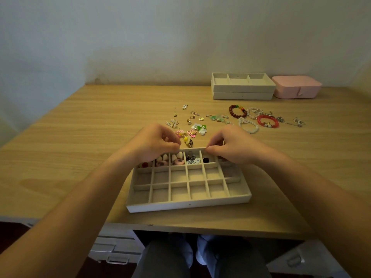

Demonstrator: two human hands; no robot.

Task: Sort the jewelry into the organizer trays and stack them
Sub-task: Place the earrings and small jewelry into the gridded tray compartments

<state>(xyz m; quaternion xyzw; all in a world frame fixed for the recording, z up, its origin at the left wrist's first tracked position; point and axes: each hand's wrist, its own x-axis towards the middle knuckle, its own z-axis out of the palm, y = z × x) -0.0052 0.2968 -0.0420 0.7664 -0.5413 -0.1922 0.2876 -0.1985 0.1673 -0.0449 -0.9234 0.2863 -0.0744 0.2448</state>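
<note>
A beige organizer tray (188, 204) with many small compartments lies near the table's front edge. Its far row holds rings and small pieces (177, 159); the nearer rows are bare. My left hand (154, 142) hovers over the tray's far left part with fingers curled, thumb and fingertips pinched together near small jewelry; what it holds is too small to tell. My right hand (226, 145) is over the far right part, its thumb and fingers pinching at the tray's far rim. Loose earrings (190, 125) and bracelets (261, 119) lie scattered behind the tray.
Two stacked beige trays (243, 87) stand at the back right, the top one with three long compartments. A pink jewelry box (297, 86) sits right of them. White drawers (112, 247) show below the table's front edge.
</note>
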